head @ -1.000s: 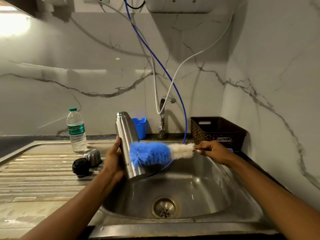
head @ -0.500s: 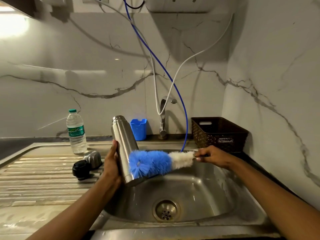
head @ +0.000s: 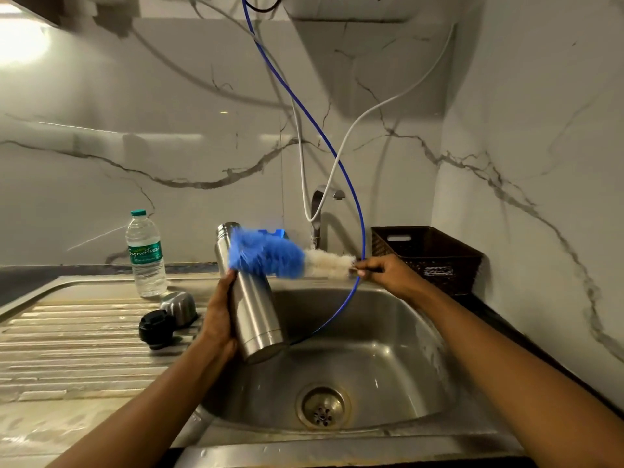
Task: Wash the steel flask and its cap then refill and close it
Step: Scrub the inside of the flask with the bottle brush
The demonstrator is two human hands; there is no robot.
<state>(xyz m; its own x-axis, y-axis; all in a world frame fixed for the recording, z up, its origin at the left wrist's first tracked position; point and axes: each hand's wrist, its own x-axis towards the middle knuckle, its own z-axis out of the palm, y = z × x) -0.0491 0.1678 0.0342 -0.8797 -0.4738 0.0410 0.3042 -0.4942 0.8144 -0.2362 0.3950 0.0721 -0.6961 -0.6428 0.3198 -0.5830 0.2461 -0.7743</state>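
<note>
My left hand (head: 217, 315) grips the steel flask (head: 251, 305) around its body, holding it tilted over the left edge of the sink (head: 388, 332), mouth end up and away from me. My right hand (head: 383, 271) pinches the handle of a bottle brush (head: 273, 255). The brush's blue bristles lie across the upper part of the flask near its neck, with white bristles toward my hand. On the drainboard (head: 67, 349) to the left lie a black inner cap (head: 156, 327) and a steel outer cap (head: 179, 307).
A plastic water bottle (head: 146, 255) stands at the back of the drainboard. The tap (head: 319, 214) rises behind the sink, with blue hose (head: 358, 204) and white hose hanging nearby. A dark basket (head: 427, 255) sits at the right, a blue holder behind the flask.
The brush has moved up from the lower body of the flask to its upper part near the neck. My left hand still holds the flask in about the same place.
</note>
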